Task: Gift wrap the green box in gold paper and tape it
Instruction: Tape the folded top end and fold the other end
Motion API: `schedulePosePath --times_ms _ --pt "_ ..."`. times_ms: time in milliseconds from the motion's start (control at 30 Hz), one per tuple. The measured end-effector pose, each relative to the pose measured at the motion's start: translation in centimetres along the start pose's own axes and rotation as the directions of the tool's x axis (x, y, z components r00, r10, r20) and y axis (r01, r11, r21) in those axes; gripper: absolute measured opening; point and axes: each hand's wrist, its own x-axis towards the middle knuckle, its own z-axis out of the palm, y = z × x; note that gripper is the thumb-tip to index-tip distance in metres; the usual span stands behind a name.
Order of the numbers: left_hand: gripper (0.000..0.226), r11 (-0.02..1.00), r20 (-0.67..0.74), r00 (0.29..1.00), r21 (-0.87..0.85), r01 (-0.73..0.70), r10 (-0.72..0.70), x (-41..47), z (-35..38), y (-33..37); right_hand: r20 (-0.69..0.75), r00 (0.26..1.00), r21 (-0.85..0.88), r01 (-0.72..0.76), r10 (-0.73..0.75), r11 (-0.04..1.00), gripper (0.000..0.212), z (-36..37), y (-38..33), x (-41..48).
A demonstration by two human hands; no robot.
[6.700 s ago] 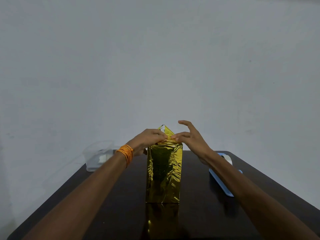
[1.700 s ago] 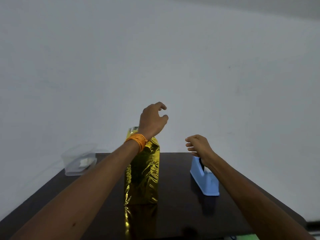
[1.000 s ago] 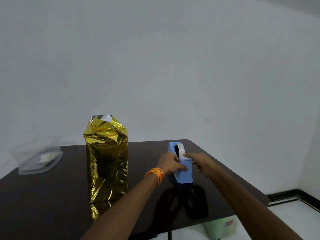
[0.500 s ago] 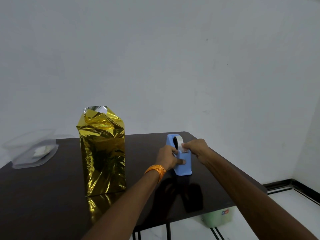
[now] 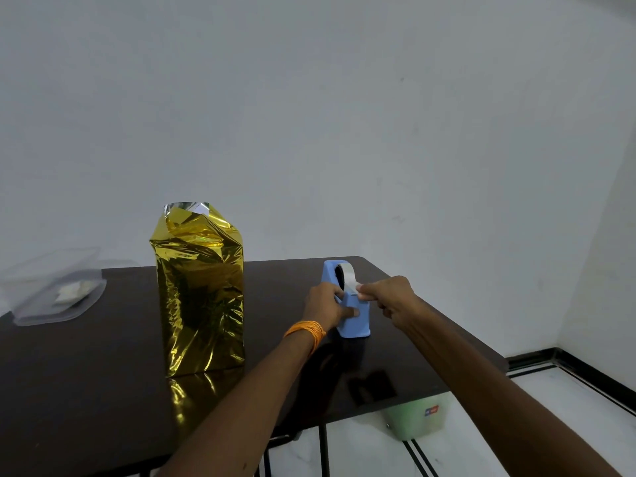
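The box wrapped in gold paper (image 5: 199, 294) is standing upright on the dark table (image 5: 86, 373), left of the middle of the frame, and neither hand is touching it. Both hands are working well apart from it, to its right, near the table's far right corner. There the left hand (image 5: 325, 309) is gripping a blue tape dispenser (image 5: 351, 318), its fingers curling around the left side and the thumb pressing on the face nearest the camera. The right hand (image 5: 389, 297) is reaching in from the right and pinching the loose end of the tape (image 5: 348, 280) between thumb and fingertips at the top of the dispenser, with the other fingers curling in. An orange bracelet (image 5: 306, 333) is sitting on the left wrist. The paper is covering the box completely, so none of the green is showing. At the top the paper is sticking up in a crumpled, loose peak with its silver inner side showing, and it is impossible to tell whether any tape is on the package. The left hand is hiding part of the dispenser's left side. A clear plastic container (image 5: 51, 290) is sitting at the left edge of the frame, its contents too blurred to name. Below the table's right edge a pale green bin (image 5: 416, 420) is peeking out, its top hidden by the tabletop. Both forearms are running off the bottom of the frame.
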Motion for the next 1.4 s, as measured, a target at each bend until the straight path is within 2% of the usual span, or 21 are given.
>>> schedulePosePath --times_ms 167,267,400,467,533,700,867,1000,1167,1400 --pt "0.034 1.000 -0.001 1.000 -0.014 0.001 -0.001 -0.2 -0.1 0.2 0.000 1.000 0.052 0.012 -0.012 0.999 0.017 0.0 1.1 -0.5" --pt "0.035 1.000 -0.001 1.000 -0.013 0.000 0.000 -0.3 -0.1 0.3 -0.001 1.000 0.021 0.027 -0.027 0.999 0.019 0.1 2.0 -0.4" --pt "0.039 1.000 0.011 1.000 -0.008 0.010 -0.010 -0.4 -0.3 0.4 0.016 0.996 -0.135 0.093 -0.091 0.986 0.019 -0.6 2.5 -0.1" --pt "0.040 1.000 0.013 1.000 0.002 0.010 -0.011 -0.5 -0.3 0.4 0.032 0.992 -0.286 0.124 -0.120 0.950 0.016 -0.9 2.7 -0.2" --pt "0.040 1.000 0.017 1.000 -0.001 0.012 -0.012 -0.5 -0.2 0.5 0.034 0.990 -0.346 0.143 -0.140 0.927 0.018 -1.3 3.4 -0.3" --pt "0.046 0.997 0.059 0.998 0.077 0.013 -0.018 -0.8 -0.6 0.5 0.066 0.973 -0.211 0.230 -0.221 0.950 0.025 -2.9 3.0 -0.9" --pt "0.059 0.990 0.125 0.991 0.139 0.024 -0.041 -1.2 -0.7 0.3 0.100 0.966 -0.141 0.250 -0.237 0.958 0.017 -3.0 1.0 -1.6" --pt "0.061 0.982 0.103 0.994 0.186 0.026 -0.046 -1.5 -1.5 0.4 0.113 0.970 -0.124 0.229 -0.216 0.965 0.018 -2.2 0.1 -2.0" --pt "0.046 0.970 0.040 0.999 0.240 -0.023 0.014 -1.6 -3.6 1.4 0.143 0.971 -0.118 0.208 -0.191 0.971 0.010 -2.1 -0.2 -2.5" --pt "0.037 0.977 -0.113 0.987 0.196 -0.089 0.113 -1.5 -7.3 3.2 0.180 0.968 -0.101 0.194 -0.174 0.976 0.010 -1.3 -1.9 -3.9"
